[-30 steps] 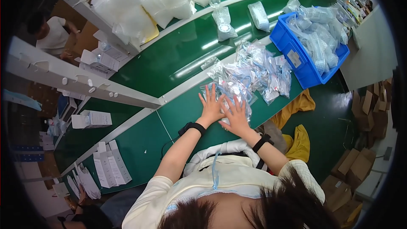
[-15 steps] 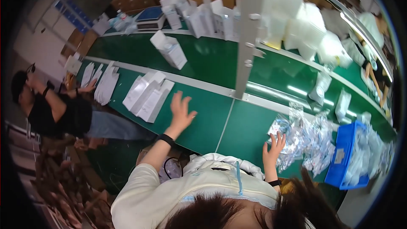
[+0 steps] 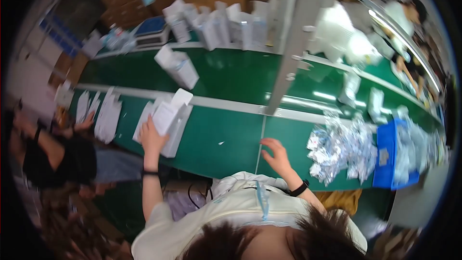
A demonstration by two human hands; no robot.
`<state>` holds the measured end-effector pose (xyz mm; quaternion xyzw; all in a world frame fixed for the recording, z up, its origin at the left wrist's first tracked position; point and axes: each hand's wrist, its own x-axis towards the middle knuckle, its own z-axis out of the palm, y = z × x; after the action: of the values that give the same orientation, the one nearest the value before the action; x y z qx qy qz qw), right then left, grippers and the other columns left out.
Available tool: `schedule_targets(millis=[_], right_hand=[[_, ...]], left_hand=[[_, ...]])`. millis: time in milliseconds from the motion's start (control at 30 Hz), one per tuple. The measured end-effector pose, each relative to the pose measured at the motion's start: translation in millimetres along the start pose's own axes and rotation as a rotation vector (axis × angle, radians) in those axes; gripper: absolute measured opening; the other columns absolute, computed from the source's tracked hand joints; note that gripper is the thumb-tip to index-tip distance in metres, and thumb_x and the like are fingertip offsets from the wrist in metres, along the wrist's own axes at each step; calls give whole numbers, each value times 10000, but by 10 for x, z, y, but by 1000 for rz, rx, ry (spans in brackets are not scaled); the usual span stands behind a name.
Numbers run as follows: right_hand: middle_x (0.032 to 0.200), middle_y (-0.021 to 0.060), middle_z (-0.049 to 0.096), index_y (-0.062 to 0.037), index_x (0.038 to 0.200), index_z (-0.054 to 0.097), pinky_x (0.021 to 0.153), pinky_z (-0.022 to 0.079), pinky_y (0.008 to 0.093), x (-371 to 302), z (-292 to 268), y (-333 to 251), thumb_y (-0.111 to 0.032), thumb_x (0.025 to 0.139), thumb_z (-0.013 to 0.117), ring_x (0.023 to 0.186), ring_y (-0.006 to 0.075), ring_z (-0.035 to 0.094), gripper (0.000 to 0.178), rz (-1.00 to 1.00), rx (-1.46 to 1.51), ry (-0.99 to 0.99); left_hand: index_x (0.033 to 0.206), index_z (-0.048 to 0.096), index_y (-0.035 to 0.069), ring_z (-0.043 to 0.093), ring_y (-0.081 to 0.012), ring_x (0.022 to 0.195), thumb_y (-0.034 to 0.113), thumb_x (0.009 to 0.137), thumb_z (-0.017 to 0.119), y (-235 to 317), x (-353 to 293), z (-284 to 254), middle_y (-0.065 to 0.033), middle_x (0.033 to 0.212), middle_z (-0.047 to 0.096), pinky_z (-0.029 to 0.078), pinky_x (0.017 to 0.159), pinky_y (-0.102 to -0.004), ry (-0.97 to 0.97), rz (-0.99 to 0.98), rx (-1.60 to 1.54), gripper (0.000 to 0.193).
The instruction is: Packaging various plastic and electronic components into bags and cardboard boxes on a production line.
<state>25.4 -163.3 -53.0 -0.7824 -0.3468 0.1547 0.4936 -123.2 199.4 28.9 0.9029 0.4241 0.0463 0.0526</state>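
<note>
Left hand [image 3: 154, 139] touches a white carton [image 3: 166, 117], pinch unclear – best kept square; the right hand [image 3: 277, 159], fingers loosely apart, is free to steady it

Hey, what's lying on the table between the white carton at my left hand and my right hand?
In the head view, a small white scrap lies on the green tabletop between the white carton and your right hand.
</note>
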Motion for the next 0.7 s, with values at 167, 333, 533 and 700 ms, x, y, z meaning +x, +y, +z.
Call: schedule_targets(millis=[167, 333, 533, 700], right_hand=[[1287, 105, 358, -150, 1342, 226, 932, 334, 336, -14, 177, -485, -101, 751, 603, 1166, 202, 369, 702, 205, 1279, 29], [1346, 159, 254, -137, 1360, 152, 970, 289, 336, -39, -123, -404, -155, 723, 660, 1204, 225, 316, 816, 275, 992, 347], [1306, 123, 344, -37, 1281, 326, 974, 283, 328, -118, -861, 76, -277, 811, 558, 1183, 189, 344, 577, 74, 769, 138], [1006, 132, 556, -8, 1011, 548, 799, 406, 352, 664, -2541, 1466, -290, 804, 558, 955, 249, 526, 350, 200, -365, 790]], left_hand=[[1234, 282, 2, 376, -383, 1065, 272, 442, 808, 1351, -1043, -116, -209, 1077, 406, 340, 886, -448, -382, 475, -229, 989], [1164, 326, 23, 351, -360, 1116, 267, 481, 820, 1928, -1112, 566, -196, 1145, 329, 335, 916, -424, -515, 799, -781, 877], [1166, 348, 61, 355, -345, 1137, 213, 523, 807, 2565, -1040, 772, -182, 1220, 289, 347, 923, -401, -458, 835, -1161, 805], [1163, 384, 116, 377, -336, 1130, 190, 528, 802, 2835, -953, 754, -161, 1251, 292, 370, 905, -395, -512, 956, -897, 764]])
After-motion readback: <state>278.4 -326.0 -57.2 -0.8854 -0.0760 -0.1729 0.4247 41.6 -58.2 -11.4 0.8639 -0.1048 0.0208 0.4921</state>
